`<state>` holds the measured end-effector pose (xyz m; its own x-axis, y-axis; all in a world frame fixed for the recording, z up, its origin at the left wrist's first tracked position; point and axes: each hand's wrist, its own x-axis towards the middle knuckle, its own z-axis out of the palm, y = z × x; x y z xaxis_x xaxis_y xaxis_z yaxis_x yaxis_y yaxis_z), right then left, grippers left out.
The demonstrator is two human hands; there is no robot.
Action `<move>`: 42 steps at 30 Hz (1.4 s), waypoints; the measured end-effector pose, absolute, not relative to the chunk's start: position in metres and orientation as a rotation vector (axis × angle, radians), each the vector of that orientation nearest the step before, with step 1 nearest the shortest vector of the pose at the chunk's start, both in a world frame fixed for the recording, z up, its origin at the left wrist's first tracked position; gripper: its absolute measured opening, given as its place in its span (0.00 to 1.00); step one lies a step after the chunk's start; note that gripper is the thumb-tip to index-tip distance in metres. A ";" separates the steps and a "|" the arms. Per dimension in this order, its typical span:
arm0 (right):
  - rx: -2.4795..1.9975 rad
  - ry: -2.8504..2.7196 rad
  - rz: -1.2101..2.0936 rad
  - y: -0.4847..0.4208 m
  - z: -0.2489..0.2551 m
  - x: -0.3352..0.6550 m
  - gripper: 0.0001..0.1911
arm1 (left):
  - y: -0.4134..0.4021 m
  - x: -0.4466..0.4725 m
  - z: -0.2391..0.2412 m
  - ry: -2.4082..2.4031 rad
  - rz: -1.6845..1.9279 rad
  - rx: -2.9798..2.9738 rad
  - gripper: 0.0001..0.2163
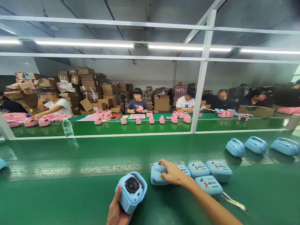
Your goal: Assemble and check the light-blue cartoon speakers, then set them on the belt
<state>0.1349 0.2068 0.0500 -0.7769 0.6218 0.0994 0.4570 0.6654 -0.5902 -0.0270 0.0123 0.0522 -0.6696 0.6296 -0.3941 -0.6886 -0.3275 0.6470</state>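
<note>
Head view: left hand (119, 213) grips a stiff-looking speaker (129, 195); hold its sides. Right hand (173, 173) half-curls on a case (156, 177), grip unclear.

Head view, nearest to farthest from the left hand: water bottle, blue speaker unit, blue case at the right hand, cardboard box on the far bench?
1. Blue speaker unit: held in the left hand.
2. Blue case: to its right, at the right hand.
3. Water bottle: farther off, left side.
4. Cardboard box: farthest, right side.
</note>
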 end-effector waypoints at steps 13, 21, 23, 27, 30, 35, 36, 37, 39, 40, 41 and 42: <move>-0.759 -2.433 1.326 0.245 0.051 0.134 0.25 | 0.016 -0.031 0.045 0.932 2.039 -0.139 0.20; -0.764 -2.001 1.534 0.252 0.041 0.125 0.31 | 0.015 -0.035 0.041 0.943 2.027 -0.132 0.20; -0.726 -1.815 1.583 0.246 0.044 0.130 0.34 | 0.016 -0.035 0.043 0.946 2.040 -0.118 0.19; -0.620 -1.493 1.716 0.217 0.051 0.151 0.34 | 0.014 -0.035 0.042 0.996 2.056 -0.062 0.19; -0.563 -1.328 1.846 0.184 0.045 0.163 0.34 | 0.011 -0.035 0.032 1.034 2.047 0.012 0.22; -0.514 -1.173 1.949 0.134 0.021 0.150 0.27 | 0.005 -0.025 0.011 1.066 2.002 0.113 0.29; -0.513 -1.255 1.878 0.126 0.017 0.144 0.27 | 0.004 -0.022 0.009 1.044 2.017 0.152 0.31; -0.517 -1.359 1.787 0.119 0.014 0.139 0.27 | 0.003 -0.018 0.008 1.020 2.036 0.193 0.33; -0.555 -1.569 1.589 0.108 0.009 0.130 0.29 | 0.003 -0.012 0.009 0.991 2.067 0.272 0.39; -0.578 -1.670 1.497 0.103 0.007 0.126 0.29 | 0.003 -0.009 0.010 0.998 2.074 0.303 0.41; -0.600 -1.758 1.406 0.100 0.006 0.123 0.30 | 0.004 -0.006 0.011 1.007 2.078 0.331 0.43; -0.613 -1.827 1.318 0.097 0.004 0.121 0.30 | 0.004 -0.004 0.013 1.014 2.080 0.349 0.44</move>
<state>0.1206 0.0967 0.0043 -0.5750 0.7553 0.3144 -0.0602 0.3442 -0.9370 -0.0041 0.0038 0.0127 -0.6577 0.7482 -0.0869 -0.5294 -0.3771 0.7600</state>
